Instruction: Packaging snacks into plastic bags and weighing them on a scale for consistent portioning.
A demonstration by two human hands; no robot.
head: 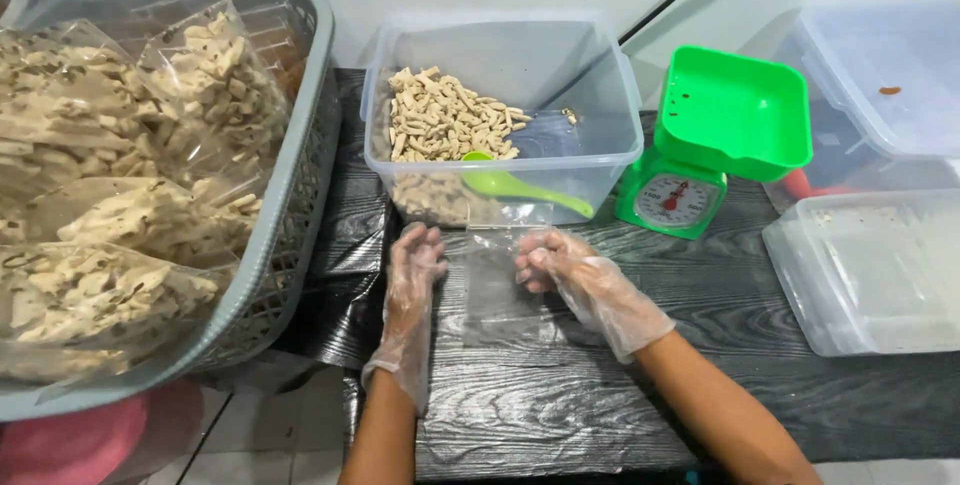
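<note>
Both gloved hands, left hand and right hand, pinch a clear plastic bag flat on the dark table.

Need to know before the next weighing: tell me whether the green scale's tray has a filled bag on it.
No. The green scale's tray holds only a few crumbs, while both gloved hands, left hand and right hand, hold an empty clear bag on the table.
</note>
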